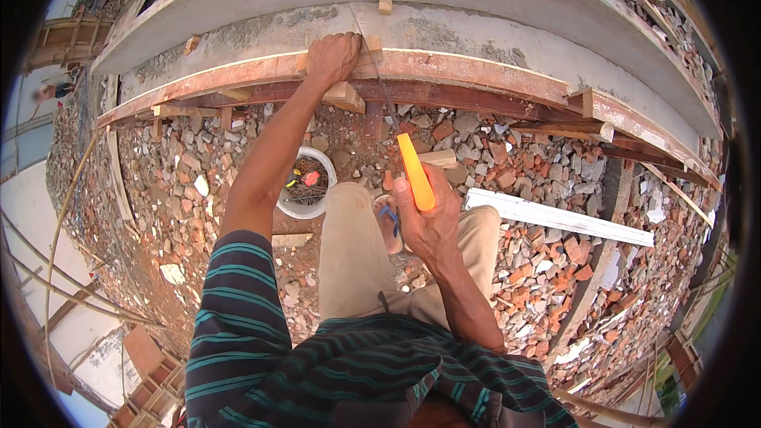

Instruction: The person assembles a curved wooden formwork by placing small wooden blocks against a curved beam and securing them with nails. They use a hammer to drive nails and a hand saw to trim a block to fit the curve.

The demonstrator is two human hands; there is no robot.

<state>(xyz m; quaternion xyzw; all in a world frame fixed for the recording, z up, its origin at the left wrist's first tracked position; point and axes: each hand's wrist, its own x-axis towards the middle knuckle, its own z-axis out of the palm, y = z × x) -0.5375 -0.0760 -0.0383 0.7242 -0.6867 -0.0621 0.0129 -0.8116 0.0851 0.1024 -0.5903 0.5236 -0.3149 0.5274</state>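
Saw with an orange-yellow handle is held in the right hand, fingers closed around the grip, in front of the person's knees. Its thin blade runs forward and slightly left, lying across a wood block just right of the left hand. The left hand is narrow, fingers bent over the block and holding it on the upper edge of a reddish board; the fingertips are partly hidden. Depth of any cut cannot be told.

Beyond the board lies a grey concrete surface bearing a small wood cube, well apart from the hands. A short timber piece sits beneath the left wrist. A white bucket, beside the left knee, contains dark bits too small to identify, plus one red and one yellow item. Ground is covered with broken brick rubble. A long white strip rests on it, right of the right knee.
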